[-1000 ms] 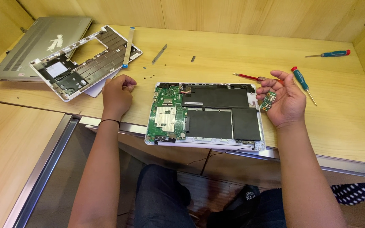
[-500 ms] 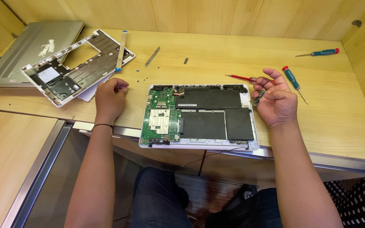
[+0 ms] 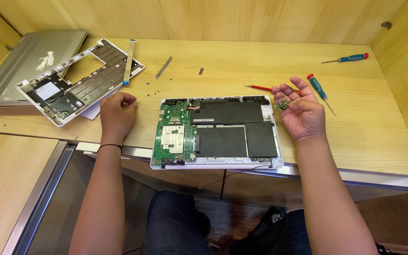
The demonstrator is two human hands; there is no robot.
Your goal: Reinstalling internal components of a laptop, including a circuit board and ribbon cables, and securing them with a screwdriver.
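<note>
Since the earlier frames, little had shifted: both hands kept their places beside the opened laptop base [image 3: 216,132]. Right hand [image 3: 303,113] lay palm up at its right edge, fingers loosely curled around a small green circuit board [image 3: 283,106], freed from the machine. Left hand [image 3: 117,113] rested on the wooden desk [image 3: 242,56] as a loose fist, holding nothing visible. Red screwdriver [image 3: 259,88] lay just beyond the right hand; the removed keyboard frame [image 3: 79,80] sat far left.

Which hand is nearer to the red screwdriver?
Right. The right hand lies just beside the red screwdriver; the left hand rests far across the opened laptop.
</note>
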